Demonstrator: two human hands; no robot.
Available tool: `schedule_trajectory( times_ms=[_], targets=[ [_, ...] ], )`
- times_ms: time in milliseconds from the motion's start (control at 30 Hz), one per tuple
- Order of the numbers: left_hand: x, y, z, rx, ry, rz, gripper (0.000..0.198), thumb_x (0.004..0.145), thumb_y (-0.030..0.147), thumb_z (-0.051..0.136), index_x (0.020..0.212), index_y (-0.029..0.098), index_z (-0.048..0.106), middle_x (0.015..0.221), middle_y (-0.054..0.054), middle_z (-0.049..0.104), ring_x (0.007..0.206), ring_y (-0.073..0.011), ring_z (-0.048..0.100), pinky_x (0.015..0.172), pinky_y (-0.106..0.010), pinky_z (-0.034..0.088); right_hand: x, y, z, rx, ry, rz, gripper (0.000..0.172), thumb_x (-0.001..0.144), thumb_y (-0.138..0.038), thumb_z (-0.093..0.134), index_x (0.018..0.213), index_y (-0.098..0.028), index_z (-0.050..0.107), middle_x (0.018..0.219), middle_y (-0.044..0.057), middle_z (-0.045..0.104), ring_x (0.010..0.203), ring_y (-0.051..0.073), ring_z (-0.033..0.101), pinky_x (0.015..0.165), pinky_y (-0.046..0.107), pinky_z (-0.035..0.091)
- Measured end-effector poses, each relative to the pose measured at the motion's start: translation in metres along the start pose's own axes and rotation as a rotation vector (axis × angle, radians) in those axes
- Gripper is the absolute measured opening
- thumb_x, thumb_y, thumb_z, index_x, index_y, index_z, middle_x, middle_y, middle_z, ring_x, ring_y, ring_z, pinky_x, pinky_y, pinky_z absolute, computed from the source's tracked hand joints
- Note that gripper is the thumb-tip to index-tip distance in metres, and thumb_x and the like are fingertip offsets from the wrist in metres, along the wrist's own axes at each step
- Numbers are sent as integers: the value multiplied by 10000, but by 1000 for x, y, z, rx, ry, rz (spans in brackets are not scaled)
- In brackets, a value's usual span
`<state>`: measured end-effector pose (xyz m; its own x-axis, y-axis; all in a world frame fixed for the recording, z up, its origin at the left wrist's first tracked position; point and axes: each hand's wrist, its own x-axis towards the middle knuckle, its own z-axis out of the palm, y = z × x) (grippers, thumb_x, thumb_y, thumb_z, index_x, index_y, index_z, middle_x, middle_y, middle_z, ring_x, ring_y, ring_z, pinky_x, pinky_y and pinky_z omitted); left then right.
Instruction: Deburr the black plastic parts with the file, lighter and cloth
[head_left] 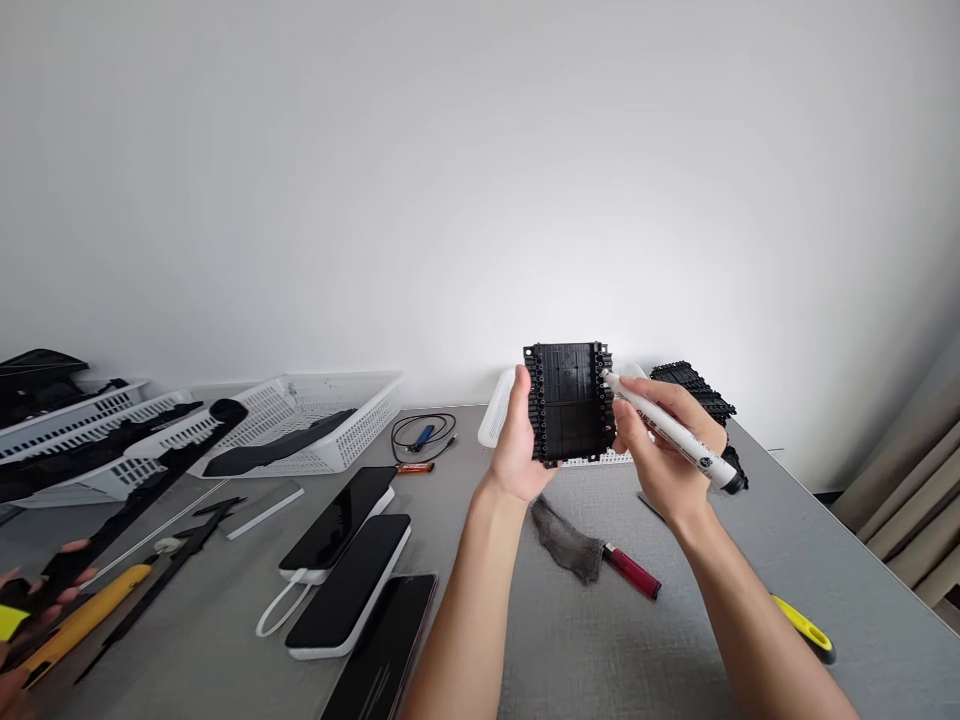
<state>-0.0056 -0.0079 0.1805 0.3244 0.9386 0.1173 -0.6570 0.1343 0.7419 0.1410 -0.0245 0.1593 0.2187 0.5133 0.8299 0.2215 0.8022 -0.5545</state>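
Observation:
My left hand [521, 445] is closed round the left side and bottom of a flat black plastic part [571, 400], a rectangular panel with rows of small round holes along both long edges. It is held upright above the table. In my right hand [664, 450] is a white marker pen [675, 435], gripped like a pencil. Its tip is at the panel's right-hand row of holes; whether it touches cannot be made out. Below the hands lie a grey cloth [568, 540] and a dark red lighter-like stick [632, 573], end to end.
Several phones [349, 580] lie left of my arms, with a coiled black cable [424, 435] and an orange lighter [415, 468] behind them. White baskets [360, 440] line the wall. More black parts [694, 385] are at right. Another person's hand [71, 575] holds a long black strip at far left.

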Motion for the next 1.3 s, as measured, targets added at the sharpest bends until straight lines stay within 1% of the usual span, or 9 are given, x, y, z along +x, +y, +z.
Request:
schedule_trajectory(
  times_ms=[167, 400, 767, 933, 1000, 1067, 1133, 1167, 1300],
  targets=[
    [0, -5, -2, 41, -93, -54, 644, 905, 686, 490, 1249, 187, 708, 1141, -109, 766, 1161, -302, 676, 1025, -391, 500, 5, -2, -3, -16, -43, -37, 262, 939, -307, 594, 1148, -267, 747, 816, 40, 733, 677, 191, 697, 636, 377, 599],
    [2, -9, -4, 71, -126, -59, 647, 873, 701, 532, 1227, 191, 714, 1143, -106, 764, 1173, -309, 665, 1035, -392, 480, 6, 2, -6, -53, -104, -38, 283, 940, -261, 598, 1180, -289, 745, 883, 38, 725, 694, 170, 686, 656, 355, 602],
    [1, -11, -2, 87, -70, -64, 619, 884, 681, 537, 1237, 201, 704, 1166, -97, 759, 1178, -296, 667, 1054, -397, 480, 7, 6, -4, -99, -128, -81, 294, 943, -230, 575, 1176, -277, 747, 899, 42, 707, 685, 149, 653, 609, 312, 580],
    [3, -8, -3, 70, -61, -47, 663, 876, 711, 515, 1250, 195, 698, 1193, -98, 749, 1196, -302, 656, 1051, -402, 494, 6, 10, -3, -27, -50, -195, 294, 944, -188, 574, 1168, -291, 735, 930, 24, 710, 644, 129, 654, 586, 302, 565],
    [3, -5, -5, 58, -23, -38, 665, 878, 719, 500, 1241, 200, 705, 1187, -93, 752, 1190, -301, 660, 1035, -402, 511, 7, 9, -5, 21, 38, -227, 260, 954, -192, 568, 1130, -290, 733, 837, 2, 693, 582, 119, 630, 560, 296, 546],
    [3, -1, -9, 47, 10, -26, 657, 881, 722, 490, 1233, 212, 710, 1172, -85, 757, 1175, -297, 668, 1011, -403, 531, 9, 6, -11, 37, 117, -197, 196, 967, -215, 559, 1057, -271, 724, 709, -26, 635, 496, 101, 577, 526, 280, 518],
    [3, 2, -11, 39, 37, -29, 660, 878, 730, 484, 1222, 216, 716, 1150, -84, 763, 1151, -296, 680, 980, -405, 551, 12, 3, -18, 47, 130, -107, 124, 957, -254, 591, 1036, -251, 686, 702, -31, 597, 486, 93, 558, 519, 269, 510],
    [3, 4, -13, 36, 57, -38, 664, 874, 734, 486, 1213, 212, 720, 1135, -87, 766, 1134, -296, 688, 962, -405, 561, 13, 3, -22, 63, 100, -55, 143, 934, -277, 630, 1070, -248, 661, 766, -17, 600, 532, 101, 580, 529, 268, 517],
    [5, 6, -16, 11, 150, -32, 650, 858, 726, 528, 1188, 201, 723, 1083, -91, 774, 1065, -284, 714, 907, -389, 587, 4, 10, -42, 95, -170, 110, 506, 845, -348, 731, 1306, -284, 533, 1056, 41, 552, 732, 134, 587, 575, 268, 524]
  ],
)
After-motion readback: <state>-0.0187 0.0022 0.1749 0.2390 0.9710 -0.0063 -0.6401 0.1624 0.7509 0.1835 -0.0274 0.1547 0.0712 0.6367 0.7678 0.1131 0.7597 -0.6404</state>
